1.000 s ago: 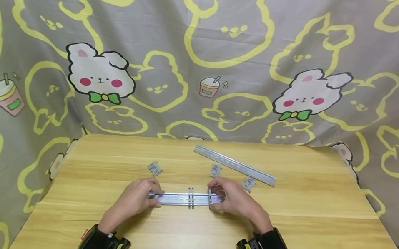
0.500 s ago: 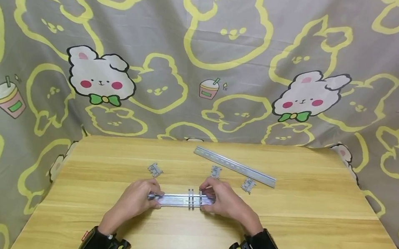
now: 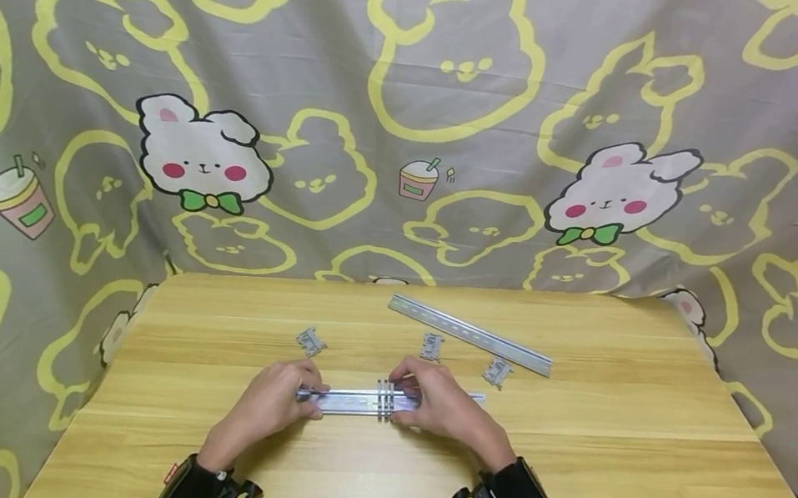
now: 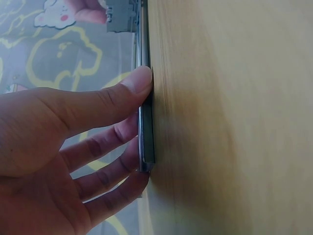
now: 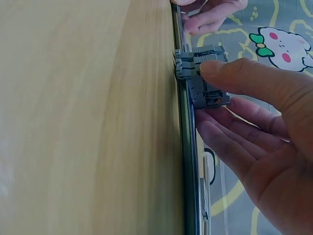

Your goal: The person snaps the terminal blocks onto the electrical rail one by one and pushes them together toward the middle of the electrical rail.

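A slotted metal DIN rail (image 3: 349,401) lies crosswise on the table before me. My left hand (image 3: 277,393) grips its left end; in the left wrist view the thumb presses the near edge of the rail (image 4: 147,127) and the fingers lie behind it. Grey terminal blocks (image 3: 383,401) sit clipped across the rail, close together. My right hand (image 3: 443,402) pinches the rightmost grey terminal block (image 5: 208,95) between thumb and fingers, against its neighbours on the rail. The right palm hides part of the rail, whose right end shows beyond the hand.
Behind the hands, a second DIN rail (image 3: 471,335) lies at a slant. Loose grey terminal blocks lie around it: one at the left (image 3: 311,342), one in the middle (image 3: 432,347) and one at the right (image 3: 497,371). A patterned curtain (image 3: 453,122) hangs behind the wooden table (image 3: 210,300).
My right hand has slid left along the rail with its terminal block, closing the gap to the other blocks. The rail's right end has come into view. The left hand keeps its grip.
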Available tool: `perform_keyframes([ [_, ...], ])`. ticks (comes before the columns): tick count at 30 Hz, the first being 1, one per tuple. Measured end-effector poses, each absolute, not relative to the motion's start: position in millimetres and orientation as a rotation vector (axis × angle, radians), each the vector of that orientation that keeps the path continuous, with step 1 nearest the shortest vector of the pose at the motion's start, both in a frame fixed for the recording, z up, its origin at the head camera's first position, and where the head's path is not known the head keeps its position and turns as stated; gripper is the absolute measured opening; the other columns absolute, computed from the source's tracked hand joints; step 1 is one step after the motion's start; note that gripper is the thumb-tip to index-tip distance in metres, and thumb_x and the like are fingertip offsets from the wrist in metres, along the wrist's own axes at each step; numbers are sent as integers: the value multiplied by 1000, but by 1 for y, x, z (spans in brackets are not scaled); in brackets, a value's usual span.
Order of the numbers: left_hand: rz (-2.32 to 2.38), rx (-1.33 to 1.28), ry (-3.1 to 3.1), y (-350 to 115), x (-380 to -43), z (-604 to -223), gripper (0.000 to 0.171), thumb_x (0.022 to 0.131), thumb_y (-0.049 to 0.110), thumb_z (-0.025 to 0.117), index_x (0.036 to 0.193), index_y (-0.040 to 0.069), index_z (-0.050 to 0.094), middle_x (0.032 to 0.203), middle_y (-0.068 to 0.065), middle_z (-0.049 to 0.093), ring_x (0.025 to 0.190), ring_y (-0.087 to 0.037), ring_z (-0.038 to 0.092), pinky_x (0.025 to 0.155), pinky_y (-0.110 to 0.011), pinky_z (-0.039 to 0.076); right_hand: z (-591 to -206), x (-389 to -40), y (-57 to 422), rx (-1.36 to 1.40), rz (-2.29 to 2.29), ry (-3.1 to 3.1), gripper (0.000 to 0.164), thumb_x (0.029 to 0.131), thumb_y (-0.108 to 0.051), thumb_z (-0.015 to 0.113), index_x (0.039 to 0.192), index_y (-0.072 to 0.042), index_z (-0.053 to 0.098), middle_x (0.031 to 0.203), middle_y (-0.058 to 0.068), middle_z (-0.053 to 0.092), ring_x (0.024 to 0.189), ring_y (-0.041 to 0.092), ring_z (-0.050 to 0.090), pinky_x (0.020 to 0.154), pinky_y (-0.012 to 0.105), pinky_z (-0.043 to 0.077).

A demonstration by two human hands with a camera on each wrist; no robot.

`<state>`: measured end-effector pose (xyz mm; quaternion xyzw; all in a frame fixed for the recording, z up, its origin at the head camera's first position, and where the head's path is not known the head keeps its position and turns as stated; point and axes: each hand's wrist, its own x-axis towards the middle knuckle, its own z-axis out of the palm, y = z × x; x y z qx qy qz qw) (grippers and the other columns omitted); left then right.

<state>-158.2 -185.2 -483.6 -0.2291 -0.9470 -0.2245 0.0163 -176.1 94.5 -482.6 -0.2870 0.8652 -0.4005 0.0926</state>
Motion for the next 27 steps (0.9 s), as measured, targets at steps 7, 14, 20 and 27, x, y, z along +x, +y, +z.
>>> perform_keyframes([
  [7,-690,-713,-2943,-185,-159,-484,30,65,19,88,93,10,80,91,3,69,85,-21,66,74,-41,56,-481,-176,91,-853,-1172,2578,49,71,-11,85,114,-4,62,114,9,66,104,22,66,88,28,55],
  [14,-691,-709,-2942,-184,-158,-483,30,65,18,88,92,9,80,91,3,69,84,-21,66,73,-41,56,-483,-176,89,-888,-1195,2571,49,71,-11,85,113,-3,62,114,9,66,103,21,66,88,27,55],
  [20,-688,-710,-2942,-184,-158,-482,29,65,18,88,92,10,80,91,3,69,84,-21,66,72,-40,56,-482,-175,90,-908,-1187,2564,51,72,-11,84,117,-3,60,117,9,65,106,22,65,90,30,55],
  [27,-677,-712,-2949,-185,-159,-484,28,66,18,87,92,11,80,92,3,69,84,-20,66,73,-40,56,-468,-175,116,-860,-1047,2640,57,74,-16,83,125,-2,61,123,11,64,111,28,60,94,44,52],
])
